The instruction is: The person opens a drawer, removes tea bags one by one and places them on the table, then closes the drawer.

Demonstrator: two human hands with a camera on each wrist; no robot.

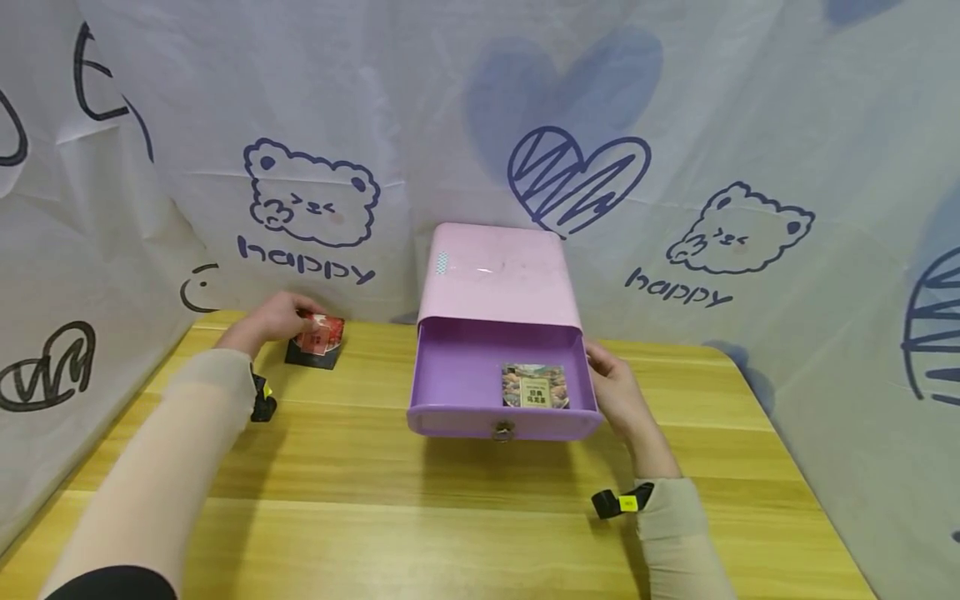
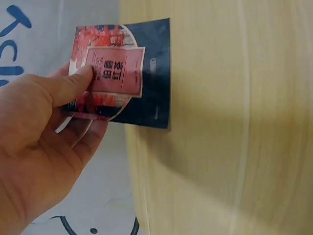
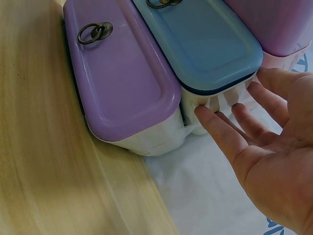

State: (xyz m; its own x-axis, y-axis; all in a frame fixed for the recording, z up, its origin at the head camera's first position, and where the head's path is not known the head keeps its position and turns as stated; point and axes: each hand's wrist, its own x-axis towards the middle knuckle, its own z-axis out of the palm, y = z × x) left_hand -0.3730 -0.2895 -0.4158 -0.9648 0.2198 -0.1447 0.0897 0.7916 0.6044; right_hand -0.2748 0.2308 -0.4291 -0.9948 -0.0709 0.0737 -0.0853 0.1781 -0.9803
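My left hand (image 1: 279,320) pinches a red and black tea sachet (image 1: 318,342) by one edge, thumb over its printed face. In the left wrist view the sachet (image 2: 129,73) is held beside the wooden tabletop, its dark end away from the hand. A small drawer cabinet (image 1: 498,271) with a pink top has its purple top drawer (image 1: 457,367) pulled out. Inside that drawer lies another tea sachet (image 1: 536,387), colourful with a pale label. My right hand (image 1: 618,387) is at the cabinet's right side, fingers extended, fingertips beside the blue drawer front (image 3: 210,44).
Below the blue front is a closed purple drawer front (image 3: 117,73) with a ring pull (image 3: 95,33). The cabinet stands towards the back of the wooden table (image 1: 360,500). A white printed cloth (image 1: 420,108) hangs behind and at both sides.
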